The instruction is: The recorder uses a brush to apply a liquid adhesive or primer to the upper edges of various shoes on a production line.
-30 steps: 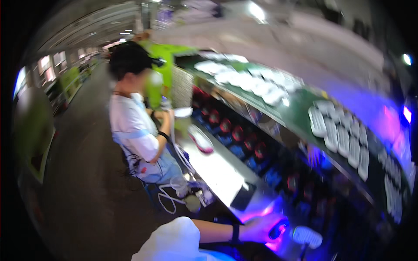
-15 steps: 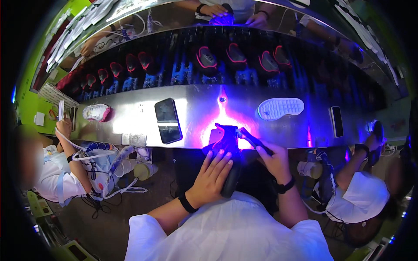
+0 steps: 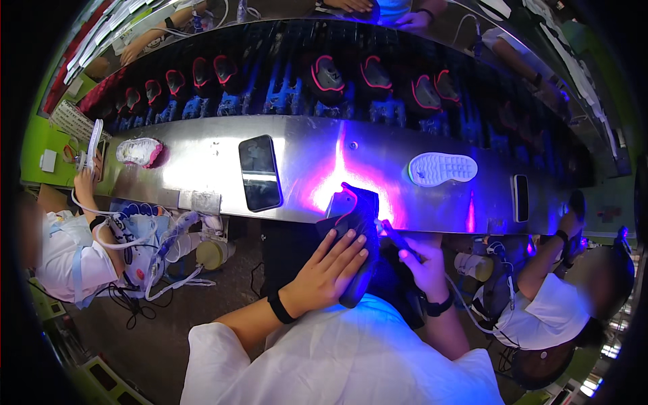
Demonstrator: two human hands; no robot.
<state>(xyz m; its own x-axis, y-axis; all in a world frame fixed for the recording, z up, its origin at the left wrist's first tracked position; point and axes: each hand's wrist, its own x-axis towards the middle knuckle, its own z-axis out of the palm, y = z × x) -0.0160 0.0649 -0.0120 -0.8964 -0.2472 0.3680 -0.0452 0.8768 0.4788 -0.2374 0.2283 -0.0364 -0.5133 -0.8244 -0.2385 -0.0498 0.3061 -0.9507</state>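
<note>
A dark shoe upper (image 3: 363, 209), stretched over a black form, leans at the table's near edge in front of me. A thin line along its collar glows pink under violet light. My left hand (image 3: 331, 270) lies over its left side, fingers extended along the surface, holding it; the thumb is hidden. In my right hand (image 3: 426, 266) is a slim dark-handled tool (image 3: 399, 237), gripped like a pen. Its tip is beside the right side of the shoe upper; glare and blur hide the exact tip shape and whether it touches.
On the metal table (image 3: 202, 155) lie a phone (image 3: 260, 173), a white sole (image 3: 443, 169), a white-and-pink shoe piece (image 3: 140, 152) and another phone (image 3: 520, 198). Behind, a dark conveyor (image 3: 270, 74) carries several dark shoe uppers. Co-workers sit on both sides; others work opposite.
The shoe upper has turned and its top tilts differently, showing more of its side. My right hand and the tool have shifted slightly down and right. My view has shifted a little.
</note>
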